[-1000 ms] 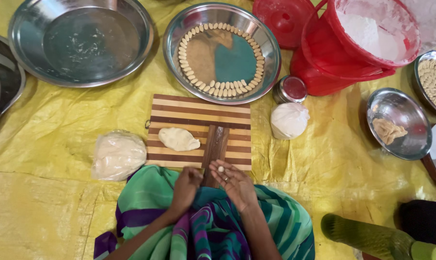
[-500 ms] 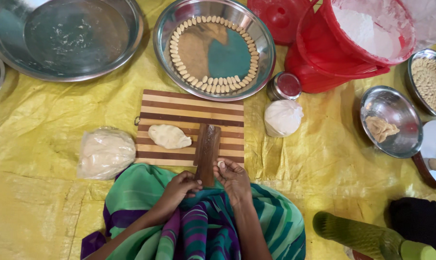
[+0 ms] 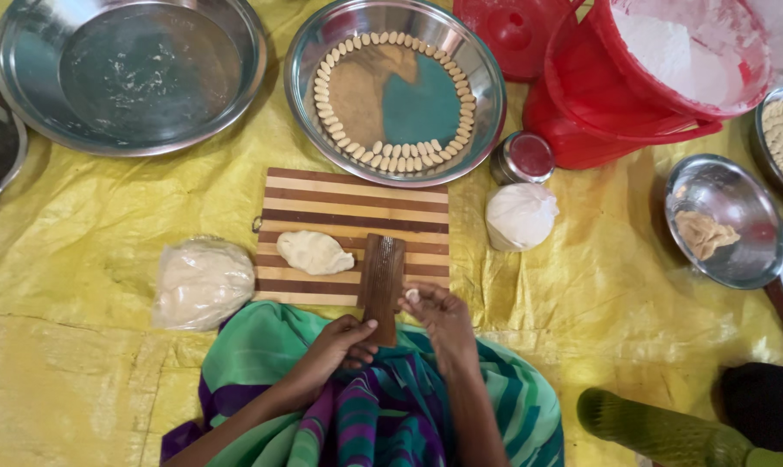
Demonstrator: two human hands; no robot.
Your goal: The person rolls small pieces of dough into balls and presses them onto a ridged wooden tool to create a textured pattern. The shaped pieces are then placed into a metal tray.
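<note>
My left hand [image 3: 338,346] grips the near end of a small brown ridged wooden board [image 3: 381,274] that leans on a striped cutting board [image 3: 357,207]. My right hand [image 3: 439,316] pinches a small pale piece of dough [image 3: 412,296] beside the ridged board's right edge. A lump of dough [image 3: 314,252] lies on the cutting board, left of the ridged board. Beyond it a steel bowl [image 3: 487,82] holds several small shaped dough pieces [image 3: 383,160] in a ring along its rim.
A bagged dough lump [image 3: 201,281] lies left, a white bagged ball [image 3: 519,216] right. A small red-lidded tin [image 3: 523,157], a red bucket of flour [image 3: 660,78], a big empty steel pan [image 3: 132,73] and a small steel bowl [image 3: 725,220] stand on the yellow sheet [image 3: 89,372]. Another person's green-sleeved limb [image 3: 660,428] lies bottom right.
The view has shifted slightly. My hands have stayed at the near end of the ridged board, the right one still holding the small dough piece.
</note>
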